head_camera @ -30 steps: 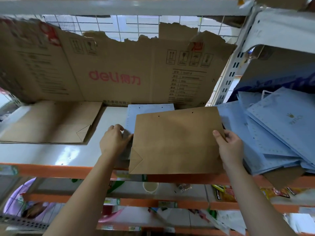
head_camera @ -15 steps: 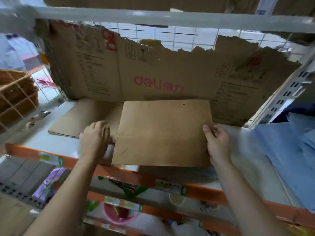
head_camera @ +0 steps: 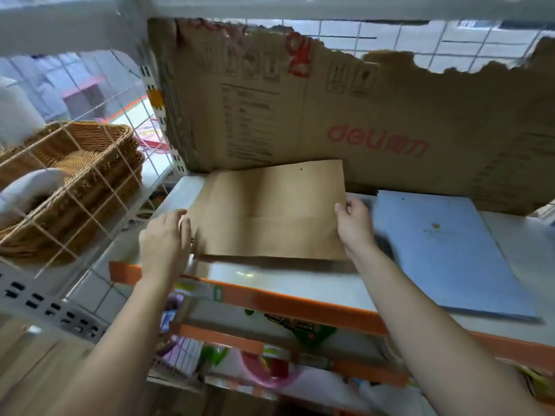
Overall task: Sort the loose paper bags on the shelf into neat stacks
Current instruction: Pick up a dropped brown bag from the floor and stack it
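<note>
Both hands grip the brown bag (head_camera: 270,214), left hand (head_camera: 165,238) at its left edge, right hand (head_camera: 354,223) pinching its right, over the brown stack (head_camera: 270,262) at the shelf's (head_camera: 300,283) left: best square edges before letting go

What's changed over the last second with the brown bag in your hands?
The brown paper bag, gripped throughout by the left hand and right hand, travelled left from above the blue bag to the brown stack at the shelf's left end. The blue bag and cardboard box stayed put.
</note>
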{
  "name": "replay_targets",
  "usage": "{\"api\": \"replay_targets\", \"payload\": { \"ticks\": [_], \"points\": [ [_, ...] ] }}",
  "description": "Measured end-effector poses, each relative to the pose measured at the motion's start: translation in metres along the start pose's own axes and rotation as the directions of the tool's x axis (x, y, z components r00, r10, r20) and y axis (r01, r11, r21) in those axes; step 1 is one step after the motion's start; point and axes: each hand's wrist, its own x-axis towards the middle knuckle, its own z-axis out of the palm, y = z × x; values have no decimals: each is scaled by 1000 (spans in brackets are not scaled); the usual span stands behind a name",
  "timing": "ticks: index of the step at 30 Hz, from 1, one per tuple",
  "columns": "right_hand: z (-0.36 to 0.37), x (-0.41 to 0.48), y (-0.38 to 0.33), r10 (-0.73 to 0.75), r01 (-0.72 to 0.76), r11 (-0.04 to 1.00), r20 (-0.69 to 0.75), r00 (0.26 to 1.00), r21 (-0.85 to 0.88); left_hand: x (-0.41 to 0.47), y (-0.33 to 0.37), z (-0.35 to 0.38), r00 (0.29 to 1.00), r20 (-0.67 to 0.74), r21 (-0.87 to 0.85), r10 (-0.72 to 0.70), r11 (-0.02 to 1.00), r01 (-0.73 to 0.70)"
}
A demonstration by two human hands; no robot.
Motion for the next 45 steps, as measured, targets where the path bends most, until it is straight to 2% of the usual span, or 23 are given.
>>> {"api": "replay_targets", "payload": {
  "ticks": [3,5,8,11,14,20,26,35,40,43,45],
  "points": [
    [19,-9,-9,43,-45,999,72,996,26,1,-12,4,1000,20,-23,12,1000,-12],
    [23,-13,-8,22,-7,993,119,993,-120,0,-14,6,1000,10,-67,0,998,1],
    [26,-19,-2,-73,140,885,165,984,-444,-1,-17,9,1000,-10,-113,-6,994,5],
    [29,-25,2,-170,230,807,159,973,-544,-1,-20,11,1000,-14,-133,-14,991,12],
    [28,-34,8,-174,260,711,195,965,-653,0,-22,12,1000,11,-100,-4,995,5],
    [24,-58,21,-154,330,646,306,940,-689,0,-23,12,1000,27,-69,14,998,-12],
    [28,-66,25,-185,346,540,293,938,-767,-3,-21,11,999,-18,-98,27,995,-28],
    [43,-58,4,-93,301,649,320,943,-699,-3,-22,13,998,-48,-103,34,994,-39],
    [43,-53,12,-109,310,639,316,942,-704,-5,-21,11,998,-54,-103,31,994,-36],
    [41,-52,16,-119,347,616,353,928,-707,-6,-19,10,992,-69,-81,103,991,-108],
    [31,-54,19,-136,367,643,372,918,-672,-8,-5,11,986,-63,-116,152,981,-158]
  ]
}}
